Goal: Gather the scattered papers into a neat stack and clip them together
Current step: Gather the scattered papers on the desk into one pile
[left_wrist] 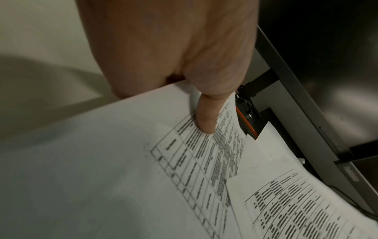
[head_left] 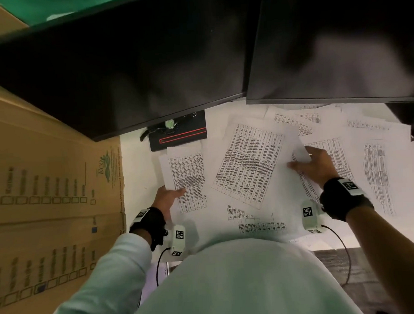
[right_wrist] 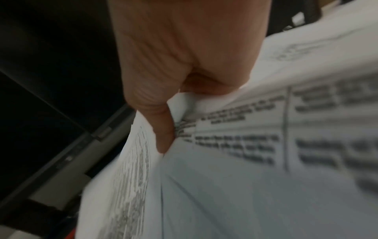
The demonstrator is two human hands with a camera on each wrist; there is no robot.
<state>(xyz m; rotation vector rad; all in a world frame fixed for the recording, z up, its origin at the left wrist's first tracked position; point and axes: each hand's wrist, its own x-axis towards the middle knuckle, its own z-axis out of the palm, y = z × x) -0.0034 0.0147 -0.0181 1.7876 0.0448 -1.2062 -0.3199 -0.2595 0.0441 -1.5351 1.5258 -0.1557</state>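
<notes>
Left hand (head_left: 166, 196) pinches one printed sheet (head_left: 185, 179), right hand (head_left: 314, 167) pinches the tilted sheet (head_left: 249, 164) between them: slide both together, square edges before grabbing more.

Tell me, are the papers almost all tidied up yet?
Not yet. No neat stack shows; printed sheets lie spread over the desk. The left hand pinches one sheet, and the right hand grips another. Gathering, squaring and clipping remain; no clip is visible.
</notes>
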